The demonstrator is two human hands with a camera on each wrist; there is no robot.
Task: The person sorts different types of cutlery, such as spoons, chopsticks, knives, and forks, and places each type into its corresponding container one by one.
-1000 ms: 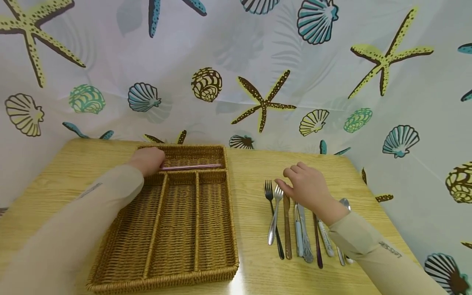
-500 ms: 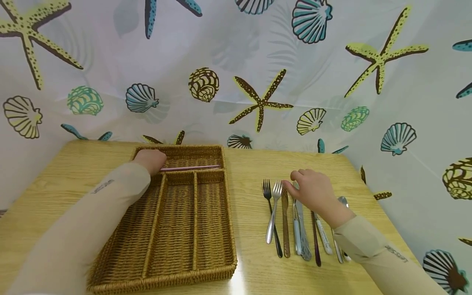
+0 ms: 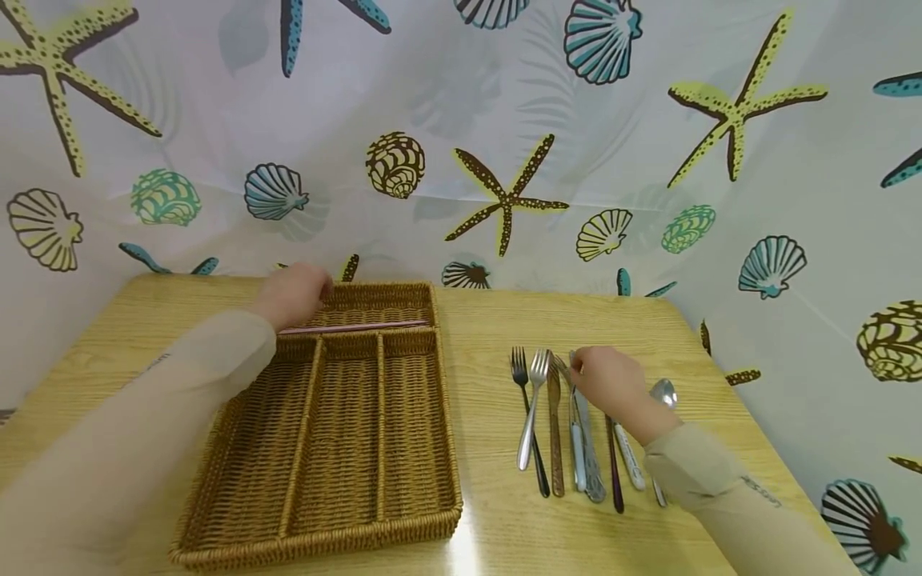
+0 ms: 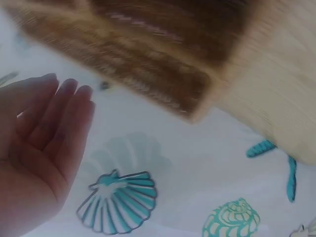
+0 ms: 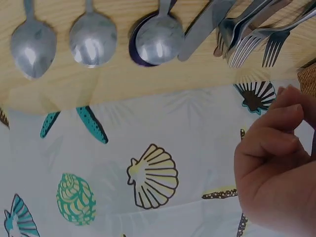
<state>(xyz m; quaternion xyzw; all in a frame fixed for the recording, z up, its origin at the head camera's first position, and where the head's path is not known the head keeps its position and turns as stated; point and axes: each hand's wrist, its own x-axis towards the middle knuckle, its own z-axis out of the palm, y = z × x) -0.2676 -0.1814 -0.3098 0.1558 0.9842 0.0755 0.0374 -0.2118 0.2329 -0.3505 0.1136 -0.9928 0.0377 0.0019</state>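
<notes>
In the head view, my left hand (image 3: pixel 294 294) is over the far left corner of a wicker cutlery tray (image 3: pixel 288 552). The left wrist view shows this hand (image 4: pixel 47 133) relaxed, fingers loosely bent and holding nothing. A thin pink stick (image 3: pixel 360 327), resembling a chopstick, lies along the tray's back compartment. My right hand (image 3: pixel 611 382) hovers over a row of cutlery, its fingers loosely curled with nothing visible in them in the right wrist view. Near it are a silver fork (image 3: pixel 533 408), a black fork (image 3: pixel 520 376), a brown knife (image 3: pixel 555 432) and a spoon (image 3: pixel 664 394).
Three long compartments (image 3: pixel 349 432) fill the tray's front part. Several spoons (image 5: pixel 93 39) and a knife (image 5: pixel 205 29) lie side by side on the wooden table (image 3: pixel 497 520). A white cloth (image 3: pixel 432 96) printed with shells and starfish hangs behind and at the right.
My left hand has let go of the pink stick and lifted slightly up and left. My right hand has dropped slightly lower over the cutlery, its fingers more curled.
</notes>
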